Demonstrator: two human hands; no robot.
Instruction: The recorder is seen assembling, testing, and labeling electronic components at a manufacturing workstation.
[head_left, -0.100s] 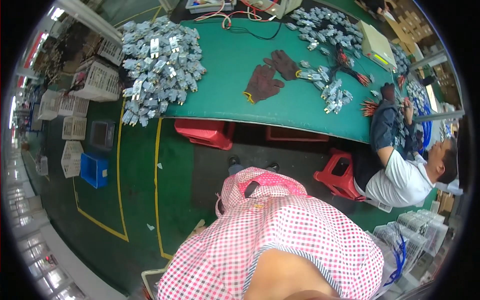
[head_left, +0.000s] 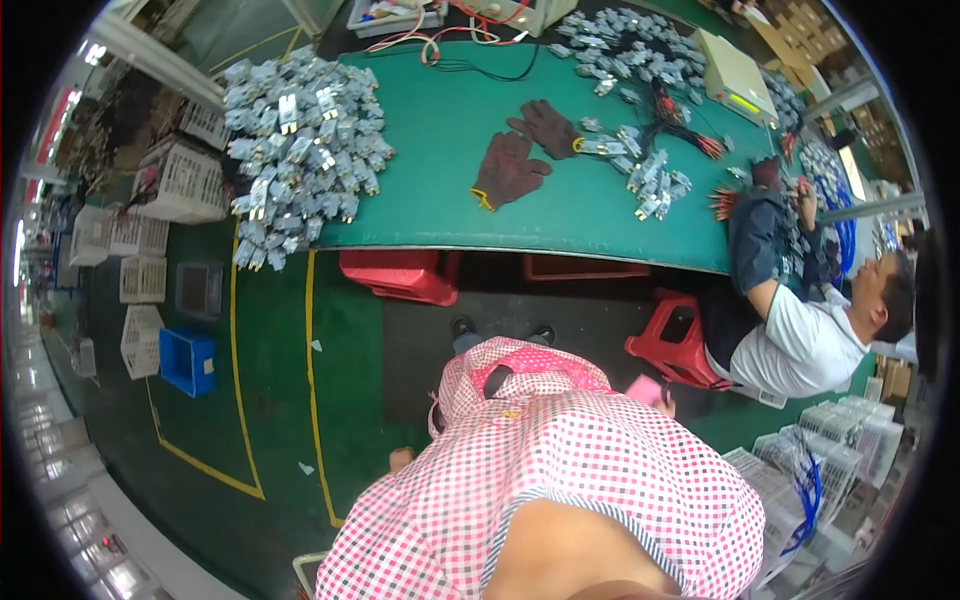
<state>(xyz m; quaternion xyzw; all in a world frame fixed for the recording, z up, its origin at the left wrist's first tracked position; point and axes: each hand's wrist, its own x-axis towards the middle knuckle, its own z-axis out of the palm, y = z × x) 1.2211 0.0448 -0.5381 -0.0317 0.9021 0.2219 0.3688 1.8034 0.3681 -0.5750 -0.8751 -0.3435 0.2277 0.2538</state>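
Note:
Beside my right hip, my right hand (head_left: pixel 667 405) shows only in part past the checked apron (head_left: pixel 600 440). It is closed on a flat pink object (head_left: pixel 644 389) whose kind I cannot make out. On the other side, a small bit of my left hand (head_left: pixel 401 459) sticks out past the apron, its fingers not distinguishable. Two dark brown work gloves with yellow cuffs, one glove (head_left: pixel 509 168) nearer and one glove (head_left: pixel 546 128) farther, lie on the green table (head_left: pixel 440 215), away from both hands.
A tall heap of grey metal-and-plastic parts (head_left: pixel 300 150) covers the table's left end. More parts (head_left: pixel 655 185) and red-tipped wires lie to the right. A co-worker (head_left: pixel 800 340) sits at the right. Red stools (head_left: pixel 672 335) stand below; a blue crate (head_left: pixel 187 360) is on the floor.
My right hand with the pink object has come into view beside the apron. The view has shifted slightly, so the table appears a little farther left.

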